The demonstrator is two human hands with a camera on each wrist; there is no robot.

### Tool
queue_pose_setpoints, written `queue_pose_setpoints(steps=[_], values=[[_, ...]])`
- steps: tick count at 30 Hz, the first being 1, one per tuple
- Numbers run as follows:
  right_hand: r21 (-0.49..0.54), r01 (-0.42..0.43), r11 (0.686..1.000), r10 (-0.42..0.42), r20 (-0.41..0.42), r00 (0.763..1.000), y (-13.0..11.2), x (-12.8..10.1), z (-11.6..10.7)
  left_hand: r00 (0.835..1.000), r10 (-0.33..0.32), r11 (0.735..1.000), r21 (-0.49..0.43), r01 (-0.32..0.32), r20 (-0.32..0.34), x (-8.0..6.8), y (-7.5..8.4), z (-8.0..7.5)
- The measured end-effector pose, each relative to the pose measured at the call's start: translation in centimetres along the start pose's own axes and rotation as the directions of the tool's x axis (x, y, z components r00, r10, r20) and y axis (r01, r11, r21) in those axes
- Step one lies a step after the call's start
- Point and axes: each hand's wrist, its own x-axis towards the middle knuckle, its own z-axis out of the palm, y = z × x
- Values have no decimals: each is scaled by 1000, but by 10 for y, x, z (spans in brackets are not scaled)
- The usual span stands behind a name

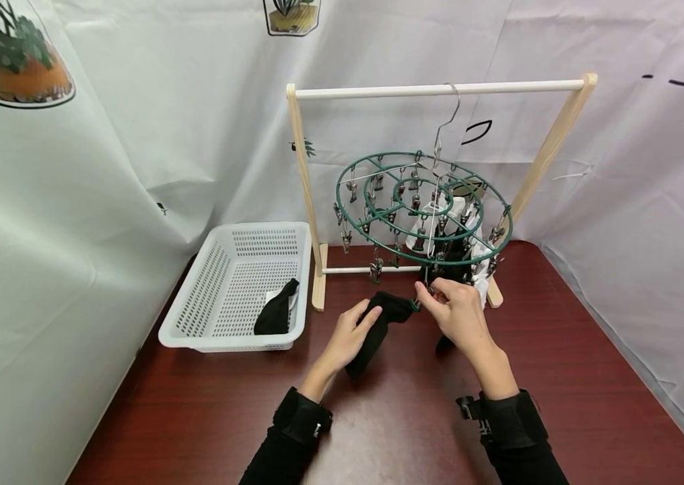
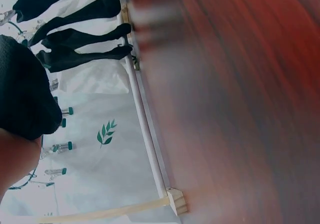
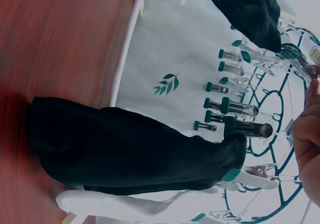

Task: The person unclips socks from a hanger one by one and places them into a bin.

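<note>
The left hand (image 1: pixel 345 337) grips a black sock (image 1: pixel 372 335) between thumb and fingers, holding it aslant above the table (image 1: pixel 378 431), in front of the drying hanger (image 1: pixel 398 190). The right hand (image 1: pixel 457 313) has its thumb and index finger closed in a pinch on a metal clip (image 3: pixel 311 68), whose green tips meet the upper edge of the sock (whether they bite the cloth, I cannot tell).

The hanger, made of green rings with many clips dangling beneath, hangs by a metal hook (image 1: pixel 456 108) from the white bar (image 1: pixel 378 92) of a wooden stand. Toward its right side more socks are clipped up; the right wrist view shows a hanging black sock (image 3: pixel 135 151) close beside a white sock (image 3: pixel 107 204).

Left of the stand, a white basket (image 1: pixel 233 343) rests on the table, with another black sock (image 1: pixel 275 315) and a white piece inside, near its right wall. Behind everything hangs a pale sheet (image 1: pixel 136 87) printed with potted plants.
</note>
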Motion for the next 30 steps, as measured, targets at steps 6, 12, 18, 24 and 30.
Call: queue_pose_setpoints(steps=[6,12,18,24,30], values=[[5,-21,1000,21,6,1000,2,-2,-1,997,-9,1000,29,11,-70,2,-2,-14],[9,-16,1000,16,-4,1000,2,-2,-1,978,-63,998,-8,62,-198,7,-2,-44],[6,-17,1000,17,-13,1000,2,-3,-1,941,-25,1000,6,29,-339,16,-15,-86],[2,-25,1000,25,-12,1000,2,-3,0,900,50,947,307,95,-432,17,-15,-119],[16,-27,1000,27,-2,1000,0,-3,2,869,15,731,598,328,-495,14,-25,-132]])
